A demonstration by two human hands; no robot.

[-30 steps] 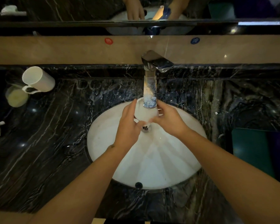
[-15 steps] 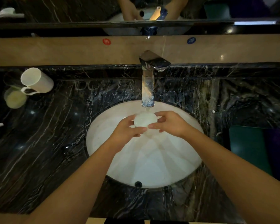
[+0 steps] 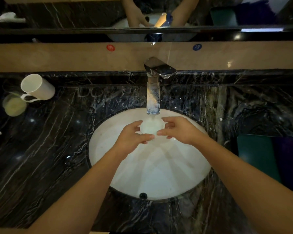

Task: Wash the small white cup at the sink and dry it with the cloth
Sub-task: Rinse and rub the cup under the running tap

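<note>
**Ana:** Both hands are on the small white cup in the head view. Her left hand curls round its near-left side, thumb across the front; the right hand pinches the rim from the right, fingertips at the far edge and thumb at the near one.

**Ben:** What's changed?

**Ana:** A second ago the cup was pushed right up under the faucet, with both hands wrapped close and most of it hidden. Half a second ago it had dropped lower and come toward her, mouth up. Now it sits just below the spout with the stream falling straight into it, and the fingers have spread further round the rim.

**Ben:** So, for the task?

**Ana:** My guess is she's rinsing the inside. Washing is under way; drying hasn't started. I can't pick out a cloth for certain; a dark green and purple thing lies on the counter to the right.

**Ben:** And the cup itself?

**Ana:** Small, round, pale and glossy, upright over the white basin, held clear of the bowl. It's blown out bright, so I can't tell whether it has a handle or how full it is.

**Ben:** Anything else about?

**Ana:** A bigger white mug lies tipped on the black marble counter, far left, well apart.
</note>
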